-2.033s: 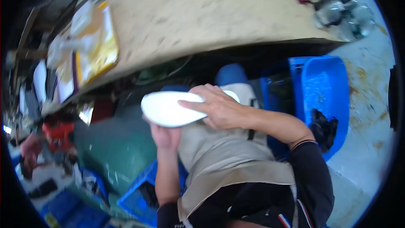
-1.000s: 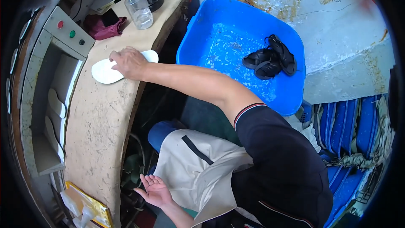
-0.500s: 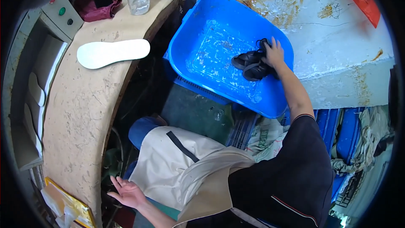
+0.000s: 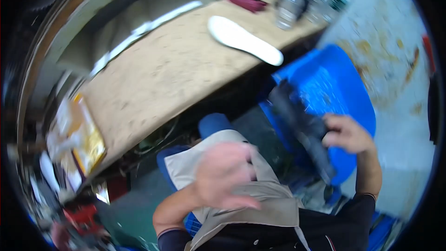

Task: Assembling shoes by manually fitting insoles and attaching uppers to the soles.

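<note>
My right hand grips a pair of black shoes in front of the blue plastic tub. Motion smears the shoes, so their outlines run together. Over the beige apron on my lap hovers my left hand, also blurred. Its thumb stands apart from the fingers, and nothing shows in it. A white insole lies on the workbench, its narrower end reaching over the front edge.
Clear bottles and jars stand at the bench's far right, beside a dark red cloth item. A yellow-edged package lies at the bench's left end. Behind the bench is a grey cabinet opening. A stained pale surface extends beyond the tub.
My right hand has lifted the black shoes out of the tub toward me. My left hand has risen from beside the bench to over my lap. The view has turned left.
</note>
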A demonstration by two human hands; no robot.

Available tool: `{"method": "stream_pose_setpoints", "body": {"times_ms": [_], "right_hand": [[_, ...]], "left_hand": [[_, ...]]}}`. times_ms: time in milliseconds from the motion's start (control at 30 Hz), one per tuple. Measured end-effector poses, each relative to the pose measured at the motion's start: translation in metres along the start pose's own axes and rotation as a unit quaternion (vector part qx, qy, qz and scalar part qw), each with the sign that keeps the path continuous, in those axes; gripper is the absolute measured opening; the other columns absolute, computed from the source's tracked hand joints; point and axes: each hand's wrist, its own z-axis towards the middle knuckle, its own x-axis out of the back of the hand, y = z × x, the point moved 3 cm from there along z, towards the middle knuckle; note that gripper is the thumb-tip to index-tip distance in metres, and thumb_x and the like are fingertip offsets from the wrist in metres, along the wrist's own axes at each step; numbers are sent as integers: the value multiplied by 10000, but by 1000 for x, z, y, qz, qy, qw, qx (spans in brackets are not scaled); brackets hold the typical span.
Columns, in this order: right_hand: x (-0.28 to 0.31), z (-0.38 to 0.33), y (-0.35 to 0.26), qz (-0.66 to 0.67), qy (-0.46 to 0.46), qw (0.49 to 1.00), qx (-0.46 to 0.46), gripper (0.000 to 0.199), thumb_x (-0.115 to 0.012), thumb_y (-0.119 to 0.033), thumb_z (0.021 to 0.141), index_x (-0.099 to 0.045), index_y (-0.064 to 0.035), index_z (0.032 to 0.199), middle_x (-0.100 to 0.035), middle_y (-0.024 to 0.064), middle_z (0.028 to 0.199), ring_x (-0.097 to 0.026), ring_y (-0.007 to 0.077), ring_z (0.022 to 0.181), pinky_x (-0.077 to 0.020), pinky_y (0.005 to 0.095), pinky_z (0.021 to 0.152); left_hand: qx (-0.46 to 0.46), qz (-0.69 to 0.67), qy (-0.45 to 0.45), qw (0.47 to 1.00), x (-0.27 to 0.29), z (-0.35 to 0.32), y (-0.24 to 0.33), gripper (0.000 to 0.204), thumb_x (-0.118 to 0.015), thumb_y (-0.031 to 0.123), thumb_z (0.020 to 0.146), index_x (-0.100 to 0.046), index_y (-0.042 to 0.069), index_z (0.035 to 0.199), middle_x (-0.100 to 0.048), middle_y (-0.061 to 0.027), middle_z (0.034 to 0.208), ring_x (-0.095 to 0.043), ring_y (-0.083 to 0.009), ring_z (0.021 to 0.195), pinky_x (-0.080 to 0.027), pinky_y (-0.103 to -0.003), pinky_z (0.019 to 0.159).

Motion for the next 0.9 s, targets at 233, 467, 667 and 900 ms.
{"method": "stream_pose_setpoints", "body": {"times_ms": [233,467,667,900], "right_hand": [[-178,128,-81,36,-459,888,-6,195,-620,-220,940,-653,-29,923,-657,68,753,-537,209,638,-455,306,623],[-174,345,-136,-294,143,882,338,424,-682,-223,882,-613,27,1218,-659,192,1212,-627,365,1087,-484,401,980],[-125,527,-126,-351,342,842,224,571,-656,-368,930,-556,21,1335,-592,212,1282,-557,391,1172,-446,442,1020],[-110,531,-128,-307,298,899,93,570,-631,-395,939,-585,9,1339,-627,210,1287,-594,386,1165,-462,412,1008]], "left_hand": [[-2,113,77,991,14,-48,42,405,-797,237,850,-691,24,1178,-684,-179,1167,-677,-271,934,-545,-336,778],[283,213,420,835,29,-180,26,553,-774,109,836,-587,-22,1340,-702,-138,1026,-633,-275,724,-532,-314,712],[337,269,451,781,69,-215,43,567,-745,104,855,-559,-2,1380,-681,-146,1074,-628,-260,805,-516,-313,761],[404,111,400,815,77,-242,46,486,-695,91,891,-589,31,1362,-664,-121,1178,-620,-207,907,-493,-282,812]]}}
